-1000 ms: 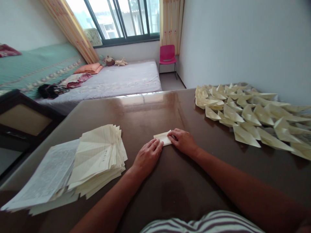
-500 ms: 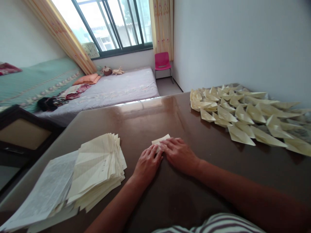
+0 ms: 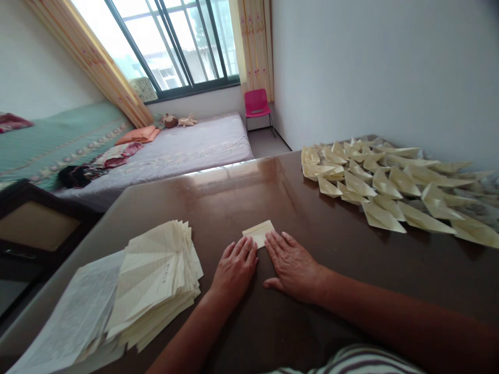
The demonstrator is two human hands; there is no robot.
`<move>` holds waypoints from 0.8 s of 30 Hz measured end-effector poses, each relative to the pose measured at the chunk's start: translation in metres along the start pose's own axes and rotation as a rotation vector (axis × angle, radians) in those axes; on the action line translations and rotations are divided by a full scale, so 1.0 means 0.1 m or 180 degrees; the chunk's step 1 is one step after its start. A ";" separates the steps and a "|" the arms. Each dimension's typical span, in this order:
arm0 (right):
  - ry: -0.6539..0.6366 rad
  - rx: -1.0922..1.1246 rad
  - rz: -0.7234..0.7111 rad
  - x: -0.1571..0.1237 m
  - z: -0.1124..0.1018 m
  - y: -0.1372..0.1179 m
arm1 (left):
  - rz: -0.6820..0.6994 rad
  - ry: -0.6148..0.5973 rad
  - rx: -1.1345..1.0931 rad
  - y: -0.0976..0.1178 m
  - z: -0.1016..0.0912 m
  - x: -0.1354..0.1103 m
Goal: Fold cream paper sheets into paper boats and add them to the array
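Left hand: fingers extended and nearly together, loose rather than clenched, tips resting on the lower left part of a small folded paper; its thumb is partly hidden beside the palm. Right hand: four fingers straight and close together, tips at the right edge of the same paper, thumb spread well away from them over the table; the hand is unclenched. The folded paper lies flat on the brown table, ahead of and between the two hands, its far edge and middle uncovered, a crease line running near the far edge. Both hands are palm down, low at the tabletop, the gap between them narrow. The left forearm comes in from the near edge and slants up to the right; the right forearm enters from the right side and slants up to the left. Left of the hands, a stack of cream sheets, the top one marked with creases, sits partly over printed white sheets. Far right, near the wall, a cluster of pointed folded pieces stands in overlapping rows; grey translucent material shows behind it, and whether this is a bag or a wrapper cannot be told. Beyond the table: a bed and a pink chair.
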State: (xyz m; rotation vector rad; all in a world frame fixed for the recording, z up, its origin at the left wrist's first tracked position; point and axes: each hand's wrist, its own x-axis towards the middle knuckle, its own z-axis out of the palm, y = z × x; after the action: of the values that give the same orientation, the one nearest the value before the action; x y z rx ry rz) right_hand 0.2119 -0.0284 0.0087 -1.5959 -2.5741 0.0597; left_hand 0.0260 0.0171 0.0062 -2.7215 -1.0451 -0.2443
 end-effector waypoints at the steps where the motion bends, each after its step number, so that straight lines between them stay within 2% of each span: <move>1: -0.0024 -0.0056 0.0030 0.00 -0.02 -0.01 | -0.0010 -0.0021 0.0009 0.00 -0.01 0.00; 7: 0.0030 -0.0271 0.0402 0.03 -0.04 -0.02 | -0.0100 -0.0114 0.0107 -0.01 -0.09 -0.03; 13: 0.0028 -0.0362 0.0444 0.04 -0.07 -0.02 | -0.0154 -0.0113 0.0114 -0.03 -0.12 -0.05; 15: 0.0158 -0.0217 0.0288 0.05 -0.05 -0.02 | -0.0137 -0.0019 0.0089 -0.03 -0.10 -0.04; 17: 0.0258 0.0042 -0.0081 0.08 -0.01 -0.01 | -0.0004 0.0117 0.0025 -0.03 -0.07 -0.02; 20: 0.0212 0.0396 -0.0503 0.14 0.08 0.05 | 0.0127 0.0278 -0.0136 -0.05 -0.02 0.01; 24: 0.0159 0.0474 -0.0363 0.22 0.16 0.23 | -0.0069 0.0330 -0.0347 -0.10 0.02 0.03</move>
State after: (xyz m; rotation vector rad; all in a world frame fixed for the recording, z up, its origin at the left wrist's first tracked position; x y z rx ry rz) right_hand 0.2206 0.0019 -0.0077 -1.3802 -2.5506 0.1943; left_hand 0.0214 0.0267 0.0063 -2.7600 -1.0623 -0.4537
